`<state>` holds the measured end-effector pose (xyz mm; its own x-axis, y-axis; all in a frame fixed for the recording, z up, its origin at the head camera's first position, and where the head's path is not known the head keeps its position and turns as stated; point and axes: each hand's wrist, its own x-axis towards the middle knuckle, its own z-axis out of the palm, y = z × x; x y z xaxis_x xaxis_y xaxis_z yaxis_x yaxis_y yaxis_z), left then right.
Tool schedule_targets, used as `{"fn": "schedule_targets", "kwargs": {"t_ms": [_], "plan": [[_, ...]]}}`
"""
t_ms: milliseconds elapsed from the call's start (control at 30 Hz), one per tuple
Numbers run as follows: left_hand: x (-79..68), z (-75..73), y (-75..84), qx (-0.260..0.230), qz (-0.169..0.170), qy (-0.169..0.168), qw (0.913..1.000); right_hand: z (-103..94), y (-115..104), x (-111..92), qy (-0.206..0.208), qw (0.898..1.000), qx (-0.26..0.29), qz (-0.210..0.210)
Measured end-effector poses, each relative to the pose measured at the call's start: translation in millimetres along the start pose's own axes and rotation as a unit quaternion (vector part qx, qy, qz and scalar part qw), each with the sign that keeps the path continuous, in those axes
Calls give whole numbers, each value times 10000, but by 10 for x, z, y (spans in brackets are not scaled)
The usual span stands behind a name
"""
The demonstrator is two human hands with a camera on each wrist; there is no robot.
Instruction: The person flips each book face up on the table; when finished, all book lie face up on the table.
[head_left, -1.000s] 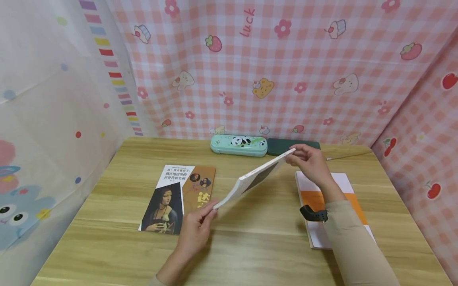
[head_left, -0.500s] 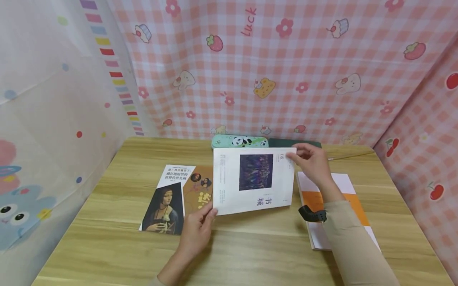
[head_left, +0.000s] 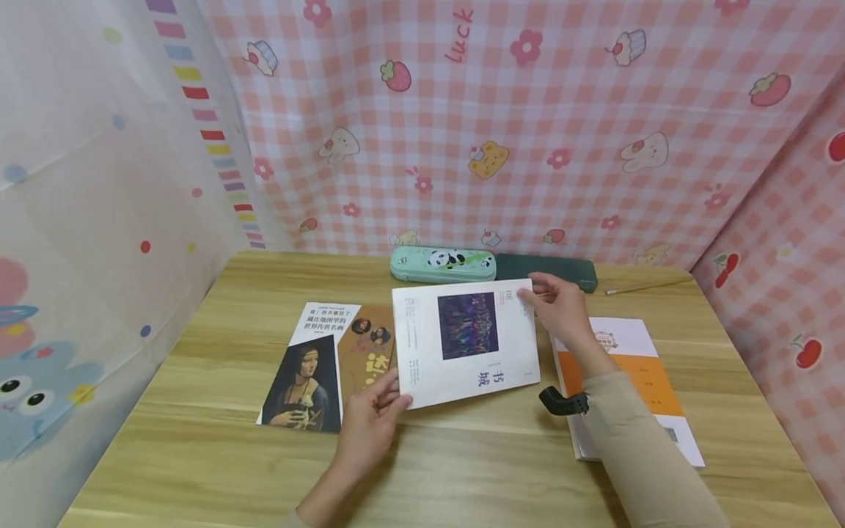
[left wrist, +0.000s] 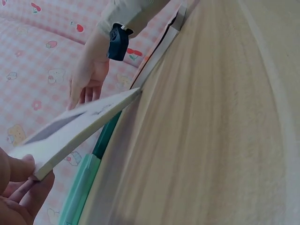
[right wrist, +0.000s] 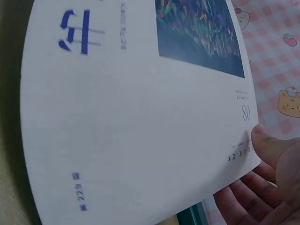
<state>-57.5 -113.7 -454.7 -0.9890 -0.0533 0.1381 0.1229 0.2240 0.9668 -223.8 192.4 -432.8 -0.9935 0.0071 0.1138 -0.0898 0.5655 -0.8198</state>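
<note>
Hands [head_left: 371, 425] [head_left: 566, 312] at corners of white book [head_left: 467, 343]

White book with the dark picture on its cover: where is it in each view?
Head: white book, below and slightly right of centre.
Left wrist: white book, left of centre, seen at a shallow angle.
Right wrist: white book, filling most of the picture.
Shared landmark: pink checked cloth.

Portrait book [head_left: 317, 378] part-hidden behind white book [head_left: 466, 343]; small print [head_left: 414, 361] apparently illegible.
</note>
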Motion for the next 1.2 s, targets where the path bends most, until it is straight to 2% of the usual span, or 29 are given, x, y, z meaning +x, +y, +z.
{"fn": "schedule_targets", "kwargs": {"t_ms": [200,333,500,633,833,1033,1200], "plan": [[9,23,-58,-487,-307,28,9983,208,67,15,-668,9977,81,118],[-1,29,-95,-745,-495,-100,9959,340,115,15,-1133,9935,-4,111],[-41,47,-121,-758,-571,-288,9951,445,98,2,-1555,9874,-274,54],[-71,49,-116,-548,-527,-332,9966,479,88,16,-1830,9817,-523,-3],[-91,25,-121,242,-500,-153,9983,495,136,12,-1950,9788,-610,-116],[-61,13,-143,285,-367,-5,9989,446,163,-43,-1979,9785,-430,-379],[27,-19,-185,384,-220,45,9990,355,182,-89,-1951,9799,-193,-382]]}}
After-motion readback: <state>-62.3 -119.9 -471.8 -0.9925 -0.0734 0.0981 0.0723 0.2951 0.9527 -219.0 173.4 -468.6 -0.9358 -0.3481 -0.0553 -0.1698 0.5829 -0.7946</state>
